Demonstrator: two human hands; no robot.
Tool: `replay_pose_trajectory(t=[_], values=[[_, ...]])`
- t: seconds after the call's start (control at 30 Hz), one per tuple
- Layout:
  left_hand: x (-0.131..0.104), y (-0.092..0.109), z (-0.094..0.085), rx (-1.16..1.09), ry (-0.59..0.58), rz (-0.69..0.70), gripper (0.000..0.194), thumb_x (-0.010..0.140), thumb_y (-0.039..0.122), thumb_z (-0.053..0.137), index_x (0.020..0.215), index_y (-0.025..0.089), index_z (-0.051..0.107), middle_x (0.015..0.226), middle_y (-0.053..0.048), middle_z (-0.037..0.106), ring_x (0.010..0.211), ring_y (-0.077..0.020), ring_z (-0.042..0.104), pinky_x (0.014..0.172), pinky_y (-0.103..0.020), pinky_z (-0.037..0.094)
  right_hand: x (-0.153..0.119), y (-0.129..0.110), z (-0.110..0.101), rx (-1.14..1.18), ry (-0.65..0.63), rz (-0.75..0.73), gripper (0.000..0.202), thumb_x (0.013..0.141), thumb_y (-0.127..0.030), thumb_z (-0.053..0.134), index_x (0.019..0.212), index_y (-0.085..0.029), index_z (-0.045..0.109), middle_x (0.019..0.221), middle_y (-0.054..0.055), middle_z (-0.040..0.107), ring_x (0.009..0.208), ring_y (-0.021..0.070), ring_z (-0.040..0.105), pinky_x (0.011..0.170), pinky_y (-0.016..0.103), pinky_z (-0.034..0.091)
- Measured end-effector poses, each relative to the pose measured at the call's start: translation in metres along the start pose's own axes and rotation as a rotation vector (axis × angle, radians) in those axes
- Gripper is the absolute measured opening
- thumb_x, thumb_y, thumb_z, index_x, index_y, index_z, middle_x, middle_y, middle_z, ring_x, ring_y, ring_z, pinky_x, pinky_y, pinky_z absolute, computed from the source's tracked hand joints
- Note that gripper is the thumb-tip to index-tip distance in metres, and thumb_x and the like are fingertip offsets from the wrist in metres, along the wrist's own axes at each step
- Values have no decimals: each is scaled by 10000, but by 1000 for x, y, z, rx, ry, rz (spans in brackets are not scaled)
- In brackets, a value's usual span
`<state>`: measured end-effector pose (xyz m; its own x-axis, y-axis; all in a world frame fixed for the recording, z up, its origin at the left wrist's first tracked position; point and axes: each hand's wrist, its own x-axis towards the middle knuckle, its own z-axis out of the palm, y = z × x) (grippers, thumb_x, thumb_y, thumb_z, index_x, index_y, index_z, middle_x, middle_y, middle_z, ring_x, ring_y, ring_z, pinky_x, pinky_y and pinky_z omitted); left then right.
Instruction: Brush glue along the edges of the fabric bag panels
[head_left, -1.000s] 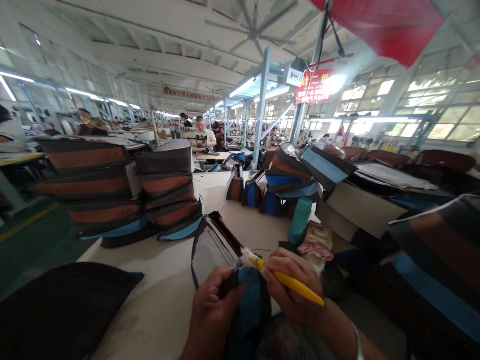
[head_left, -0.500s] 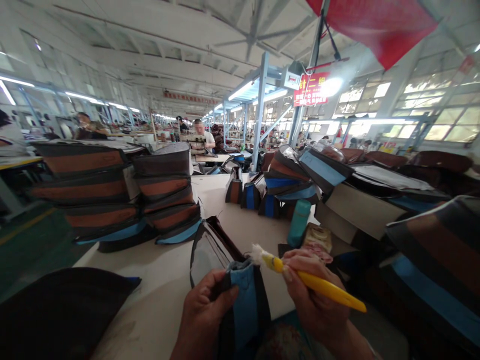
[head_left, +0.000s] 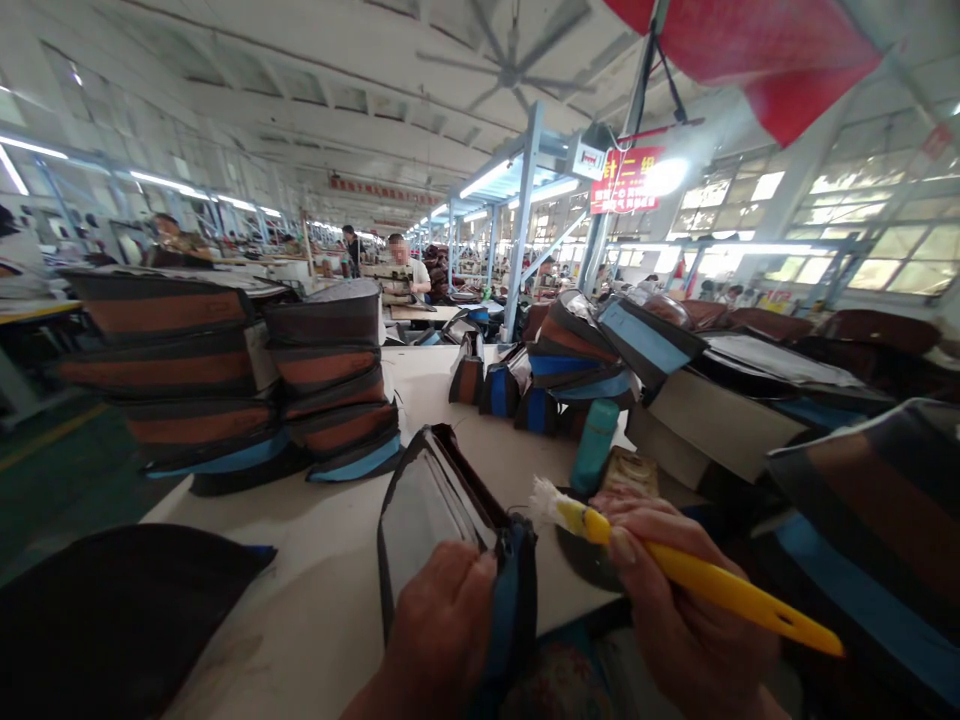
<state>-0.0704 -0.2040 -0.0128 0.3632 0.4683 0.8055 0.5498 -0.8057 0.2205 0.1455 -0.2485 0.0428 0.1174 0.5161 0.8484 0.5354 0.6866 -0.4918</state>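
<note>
My left hand [head_left: 442, 615] is closed on the near end of a bag piece [head_left: 424, 500], dark-edged with a pale lining and a blue stripe on its end panel. Its fingertips are mostly turned away from view. The bag piece stands on the pale table with its opening upward. In my right hand [head_left: 675, 590] is a brush [head_left: 712, 580] with a yellow handle and frayed whitish bristles. The bristles point left, just right of the bag piece's end and apart from it. Below the brush lies a dark, round-edged flat thing [head_left: 585, 560].
Stacked brown-striped bag pieces [head_left: 330, 370] stand at the left, with a black piece [head_left: 112, 610] nearer. A teal bottle [head_left: 596, 445] and a crumpled cloth [head_left: 630, 470] stand beyond my right hand. More bag pieces [head_left: 862, 520] crowd the right. A person [head_left: 401, 270] sits further back.
My right hand has moved the brush right and slightly toward me, away from the bag piece's end. My left hand has rolled over, and the blue-striped end has turned to the right.
</note>
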Motion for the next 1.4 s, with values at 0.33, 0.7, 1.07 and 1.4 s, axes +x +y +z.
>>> replay_pose_trajectory(t=[0.33,0.7,1.07,1.4], values=[[7,15,13,178,-33,227,158,913,74,474,855,135,608,729,-58,593,652,-165,543,583,-276,482,17,-15,4,-237,-510,-309,107,906,-85,492,936,-182,526,722,31,570,616,172,526,550,316,444],[2,17,16,146,-56,272,180,912,71,442,859,131,602,728,-50,571,655,-177,531,603,-306,482,16,-10,9,-270,-517,-365,128,906,-62,490,947,-182,510,740,37,579,693,186,541,639,323,467],[1,20,17,140,-99,301,208,926,98,430,802,170,580,704,-33,562,630,-172,525,609,-303,497,22,-18,1,-203,-575,-340,93,924,-99,459,937,-185,491,770,47,579,736,195,560,655,321,441],[7,12,5,200,-17,318,231,950,91,389,947,131,617,791,-76,653,726,-182,622,687,-327,568,28,-9,-23,-223,-363,-124,82,916,-152,556,851,-203,563,750,6,600,728,170,586,758,341,448]])
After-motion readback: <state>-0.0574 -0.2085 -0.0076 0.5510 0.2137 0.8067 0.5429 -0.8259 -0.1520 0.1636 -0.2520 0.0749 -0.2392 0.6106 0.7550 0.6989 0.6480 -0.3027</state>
